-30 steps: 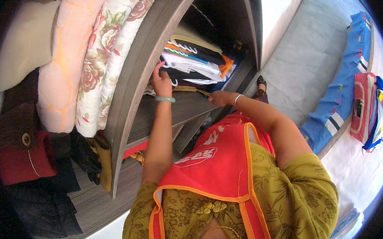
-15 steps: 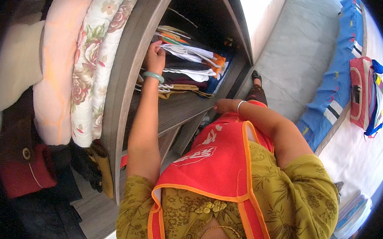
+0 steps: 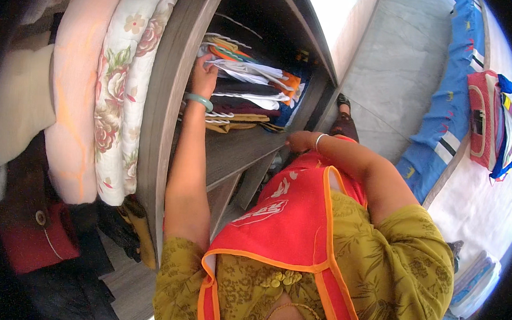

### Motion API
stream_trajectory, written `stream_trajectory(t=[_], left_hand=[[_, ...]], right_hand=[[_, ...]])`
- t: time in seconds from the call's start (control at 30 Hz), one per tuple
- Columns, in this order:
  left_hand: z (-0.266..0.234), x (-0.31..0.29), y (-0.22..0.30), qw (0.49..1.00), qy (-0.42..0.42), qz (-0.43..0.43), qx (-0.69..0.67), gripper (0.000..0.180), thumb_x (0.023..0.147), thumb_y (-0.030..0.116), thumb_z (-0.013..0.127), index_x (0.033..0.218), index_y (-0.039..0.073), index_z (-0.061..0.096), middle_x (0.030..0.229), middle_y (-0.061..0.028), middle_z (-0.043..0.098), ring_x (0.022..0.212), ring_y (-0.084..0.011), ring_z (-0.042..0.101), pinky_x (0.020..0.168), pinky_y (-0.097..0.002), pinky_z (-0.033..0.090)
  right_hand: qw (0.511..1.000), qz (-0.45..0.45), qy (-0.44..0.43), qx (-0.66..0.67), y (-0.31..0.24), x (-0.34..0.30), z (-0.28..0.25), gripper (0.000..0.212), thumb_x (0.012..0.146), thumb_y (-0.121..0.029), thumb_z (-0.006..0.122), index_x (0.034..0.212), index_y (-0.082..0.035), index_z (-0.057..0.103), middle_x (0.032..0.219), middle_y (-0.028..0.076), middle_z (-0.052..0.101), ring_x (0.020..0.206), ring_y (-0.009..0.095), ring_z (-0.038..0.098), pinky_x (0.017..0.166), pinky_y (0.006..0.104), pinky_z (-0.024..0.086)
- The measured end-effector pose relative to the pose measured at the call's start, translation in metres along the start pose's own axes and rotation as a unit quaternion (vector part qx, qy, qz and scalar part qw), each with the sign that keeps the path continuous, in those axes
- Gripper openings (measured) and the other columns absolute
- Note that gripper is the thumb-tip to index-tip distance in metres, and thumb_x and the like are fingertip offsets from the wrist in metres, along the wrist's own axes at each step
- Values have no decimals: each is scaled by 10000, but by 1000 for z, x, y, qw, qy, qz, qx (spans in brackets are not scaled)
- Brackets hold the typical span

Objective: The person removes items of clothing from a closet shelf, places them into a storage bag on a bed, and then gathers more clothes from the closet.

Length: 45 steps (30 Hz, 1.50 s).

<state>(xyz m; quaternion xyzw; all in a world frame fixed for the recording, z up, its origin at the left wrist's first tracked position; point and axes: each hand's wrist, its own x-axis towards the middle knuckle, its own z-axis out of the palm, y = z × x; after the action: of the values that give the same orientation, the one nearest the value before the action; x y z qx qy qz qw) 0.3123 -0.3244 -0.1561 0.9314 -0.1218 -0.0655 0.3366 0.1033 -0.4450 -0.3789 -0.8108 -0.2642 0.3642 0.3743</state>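
Observation:
Inside a dark wood wardrobe compartment, a tightly packed row of garments hangs on white hangers. My left hand, with a pale green bangle on its wrist, reaches in at the hanger end of the row. Its fingers are closed on the edge of a white garment; the fingertips are partly hidden among the clothes. Black, dark red and tan clothes hang beside that garment. My right hand rests in front of my red apron, close to the wardrobe's front edge, its fingers mostly hidden.
Left of the wardrobe panel stand a floral quilt and a peach blanket, with dark folded clothes below. On the right, a bed with a blue-edged cover holds a red bag and folded cloths.
My left hand has shifted slightly left and stays at the white garment. The view has moved a little; my right hand keeps its place.

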Motion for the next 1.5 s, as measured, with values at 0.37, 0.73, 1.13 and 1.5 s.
stream_trajectory(t=[0.37, 0.73, 1.13, 1.5], left_hand=[[2, -7, 4, 999, -2, -33, 1, 357, 838, 32, 526, 1191, 39, 473, 1050, -98, 574, 919, -141, 546, 797, -264, 427], [5, 4, 17, 995, -71, -65, -32, 518, 791, 53, 554, 1273, 42, 364, 1273, -144, 411, 1149, -266, 437, 910, -341, 393], [-28, -36, 19, 876, -3, 133, 465, 259, 715, 215, 681, 938, 116, 593, 966, -67, 600, 963, -246, 543, 1044, -465, 169], [-21, 6, 1, 924, 20, 179, 338, 124, 706, 105, 676, 746, 34, 583, 777, -141, 549, 742, -338, 539, 664, -397, 437]], right_hand=[[937, -39, 332, 104, -21, 81, -76, 457, 784, -73, 471, 1233, -17, 408, 1150, 219, 505, 1023, 354, 520, 855, 388, 442], [924, 61, 360, 112, -31, 164, -93, 330, 712, -147, 568, 1019, -28, 560, 1021, 209, 580, 972, 318, 572, 835, 398, 464], [936, 109, 329, 64, -11, 141, -160, 182, 746, -103, 534, 866, -9, 635, 922, 210, 622, 881, 331, 611, 738, 418, 500], [902, 128, 365, 193, 16, 149, -128, 248, 808, -185, 464, 946, -50, 619, 984, 178, 619, 944, 319, 593, 806, 411, 470]])
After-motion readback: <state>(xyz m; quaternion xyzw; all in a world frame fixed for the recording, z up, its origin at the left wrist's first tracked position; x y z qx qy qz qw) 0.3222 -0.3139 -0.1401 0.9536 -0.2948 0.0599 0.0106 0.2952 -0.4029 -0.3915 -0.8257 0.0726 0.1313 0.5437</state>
